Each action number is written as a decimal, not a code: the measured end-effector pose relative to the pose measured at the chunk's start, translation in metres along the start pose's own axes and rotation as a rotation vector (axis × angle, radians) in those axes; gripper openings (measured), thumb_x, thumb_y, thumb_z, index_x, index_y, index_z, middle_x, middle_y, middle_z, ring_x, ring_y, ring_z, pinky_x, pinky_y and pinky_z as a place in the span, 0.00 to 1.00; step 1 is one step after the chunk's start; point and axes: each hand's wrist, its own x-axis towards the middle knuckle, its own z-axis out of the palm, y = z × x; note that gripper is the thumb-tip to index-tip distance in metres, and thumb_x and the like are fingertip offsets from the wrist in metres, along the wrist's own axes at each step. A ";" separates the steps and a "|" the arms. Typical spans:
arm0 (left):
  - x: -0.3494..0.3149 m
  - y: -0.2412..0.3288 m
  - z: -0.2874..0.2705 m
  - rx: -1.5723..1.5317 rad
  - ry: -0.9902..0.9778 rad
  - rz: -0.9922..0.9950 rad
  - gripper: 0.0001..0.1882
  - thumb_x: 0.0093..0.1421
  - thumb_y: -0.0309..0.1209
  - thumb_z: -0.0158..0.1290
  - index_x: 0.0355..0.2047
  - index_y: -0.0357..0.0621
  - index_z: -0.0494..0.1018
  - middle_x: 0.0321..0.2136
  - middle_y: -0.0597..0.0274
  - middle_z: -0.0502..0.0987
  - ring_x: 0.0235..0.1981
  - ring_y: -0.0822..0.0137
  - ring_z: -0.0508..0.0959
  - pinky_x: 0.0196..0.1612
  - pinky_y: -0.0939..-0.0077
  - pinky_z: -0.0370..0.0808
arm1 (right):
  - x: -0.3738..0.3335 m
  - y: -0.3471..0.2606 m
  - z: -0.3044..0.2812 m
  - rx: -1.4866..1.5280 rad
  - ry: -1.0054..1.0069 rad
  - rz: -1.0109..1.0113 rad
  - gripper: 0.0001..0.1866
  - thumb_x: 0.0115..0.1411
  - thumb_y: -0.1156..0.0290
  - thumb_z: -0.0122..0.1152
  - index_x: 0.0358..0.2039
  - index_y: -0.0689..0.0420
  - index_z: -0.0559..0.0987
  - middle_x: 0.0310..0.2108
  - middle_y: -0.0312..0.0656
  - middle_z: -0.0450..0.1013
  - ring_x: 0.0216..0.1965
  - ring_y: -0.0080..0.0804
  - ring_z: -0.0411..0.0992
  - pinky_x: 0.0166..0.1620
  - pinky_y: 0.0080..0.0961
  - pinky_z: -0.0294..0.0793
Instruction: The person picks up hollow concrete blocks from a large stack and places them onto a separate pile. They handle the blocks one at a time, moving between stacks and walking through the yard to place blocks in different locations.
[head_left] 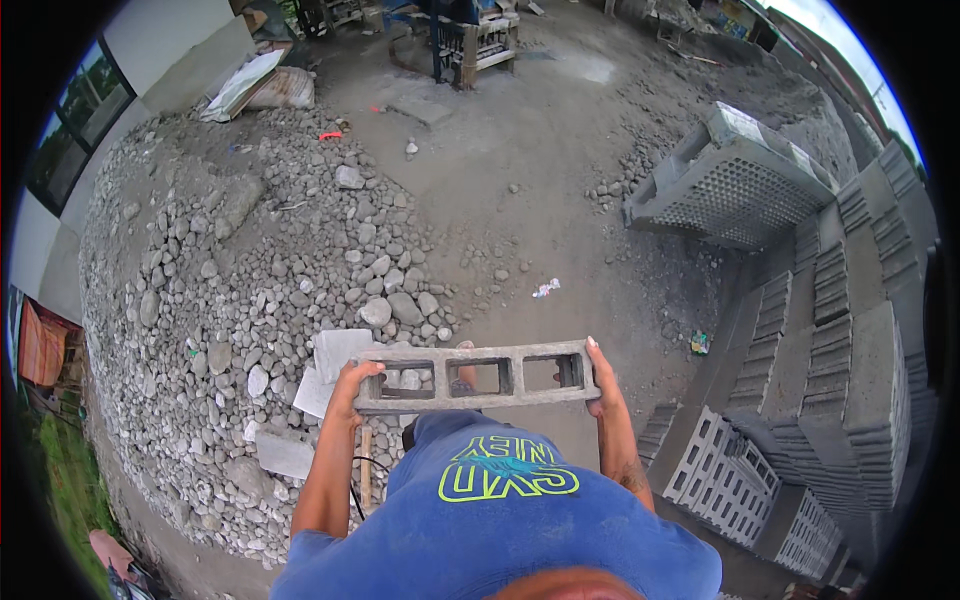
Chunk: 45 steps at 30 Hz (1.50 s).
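A grey concrete hollow block (510,377) with three square openings is held level in front of my body. My left hand (355,385) grips its left end, thumb over the upper edge. At the opposite end my right hand (604,380) is closed on the block, fingers along the side. Through the openings I see ground, stones and part of a foot. Flat pale slab pieces (335,352) lie on the gravel just beyond my left hand.
A large heap of stones (230,330) spreads on the left. To the right stand stacked concrete blocks (835,350) and a tilted grey plastic pallet (735,190). Farther off is a machine frame (470,45). A crumpled wrapper (546,288) lies on the dirt floor.
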 end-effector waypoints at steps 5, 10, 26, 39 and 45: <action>0.140 0.081 0.088 0.079 0.043 -0.070 0.22 0.43 0.33 0.56 0.40 0.39 0.70 0.30 0.59 0.72 0.30 0.64 0.74 0.34 0.65 0.75 | 0.130 -0.087 -0.014 0.009 0.084 -0.008 0.31 0.56 0.43 0.49 0.41 0.64 0.73 0.35 0.49 0.73 0.33 0.38 0.73 0.37 0.36 0.76; 0.278 0.158 0.215 0.192 -0.089 -0.139 0.25 0.44 0.33 0.56 0.43 0.39 0.68 0.37 0.58 0.71 0.38 0.62 0.72 0.39 0.65 0.73 | 0.223 -0.218 -0.039 0.052 0.178 -0.071 0.31 0.55 0.42 0.52 0.40 0.62 0.72 0.32 0.46 0.72 0.30 0.36 0.72 0.36 0.34 0.75; 0.711 0.398 0.535 0.303 -0.219 -0.123 0.22 0.41 0.30 0.52 0.40 0.43 0.69 0.31 0.62 0.71 0.32 0.68 0.72 0.34 0.71 0.72 | 0.668 -0.594 -0.092 0.092 0.200 -0.080 0.30 0.53 0.42 0.54 0.41 0.59 0.74 0.32 0.42 0.74 0.30 0.32 0.73 0.35 0.29 0.74; 1.060 0.586 0.838 0.243 -0.251 -0.082 0.20 0.39 0.30 0.49 0.37 0.41 0.71 0.33 0.61 0.72 0.35 0.67 0.72 0.37 0.74 0.70 | 1.006 -0.951 -0.154 0.055 0.183 -0.083 0.29 0.56 0.43 0.51 0.40 0.59 0.74 0.32 0.43 0.74 0.31 0.35 0.74 0.35 0.33 0.74; 1.238 0.630 0.997 0.272 -0.374 -0.155 0.20 0.39 0.31 0.48 0.37 0.41 0.71 0.31 0.65 0.73 0.33 0.71 0.72 0.32 0.76 0.69 | 1.116 -1.119 -0.205 0.049 0.341 -0.175 0.28 0.57 0.43 0.49 0.39 0.59 0.74 0.32 0.43 0.75 0.29 0.35 0.74 0.33 0.31 0.74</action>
